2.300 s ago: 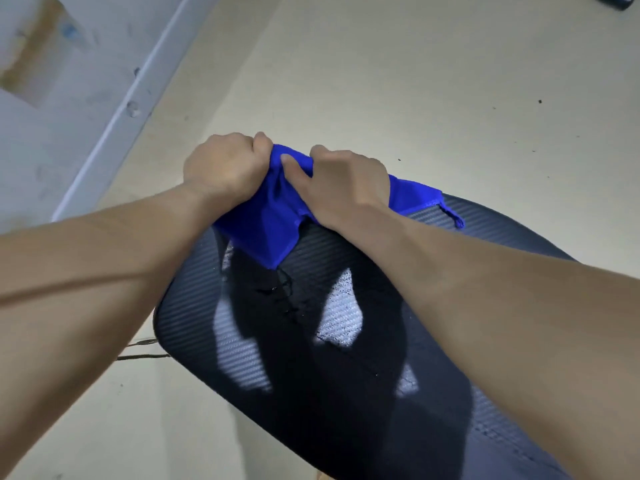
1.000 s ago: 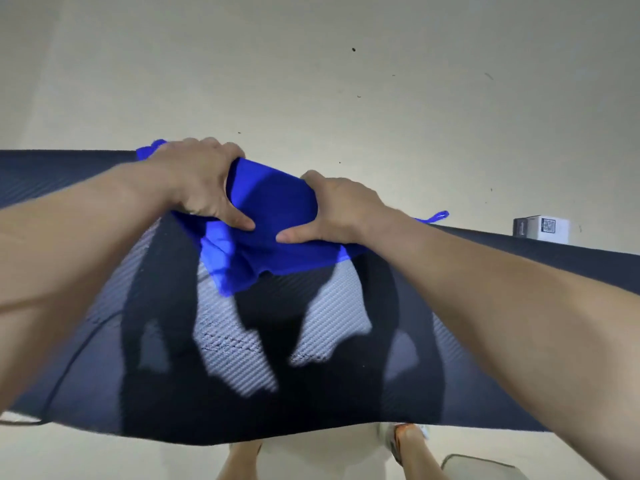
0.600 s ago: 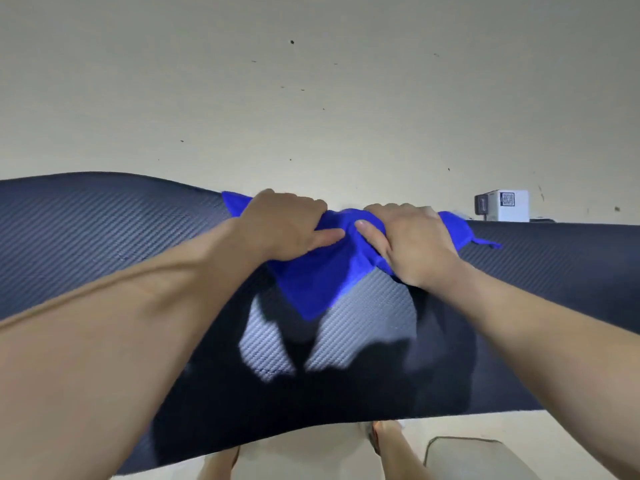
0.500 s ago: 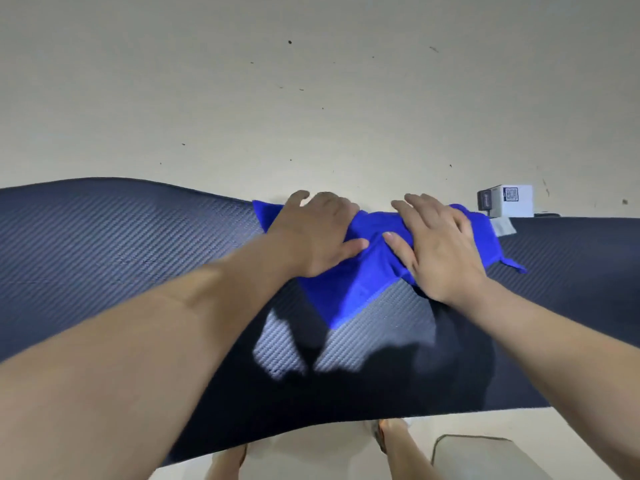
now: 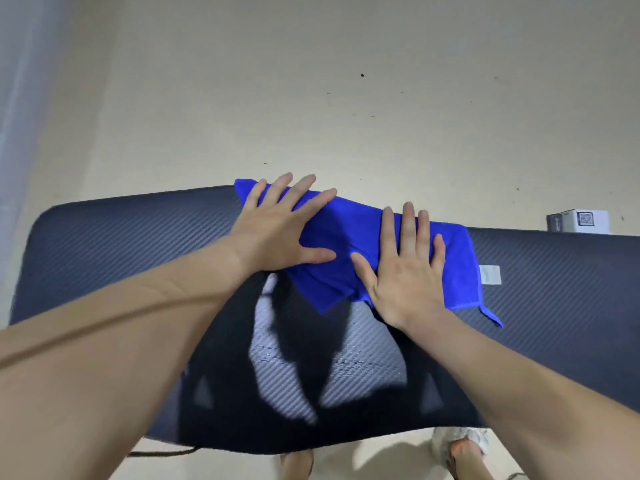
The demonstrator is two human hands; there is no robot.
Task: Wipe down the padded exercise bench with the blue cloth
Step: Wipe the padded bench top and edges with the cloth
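Blue cloth (image 5: 346, 237) lies rumpled along the far edge of the padded counter (image 5: 121, 244). The left hand (image 5: 277, 233) and right hand (image 5: 405, 271) press it flat, fingers straight and spread wide, gripping nothing. With no pinch on the fabric, a push away could slide it over the far edge onto the floor (image 5: 311, 98). The folds may also bunch and skip patches. Arm shadows darken the near padding, so I cannot tell whether it is clean. The counter's right end is cut off, and its frame is hidden.
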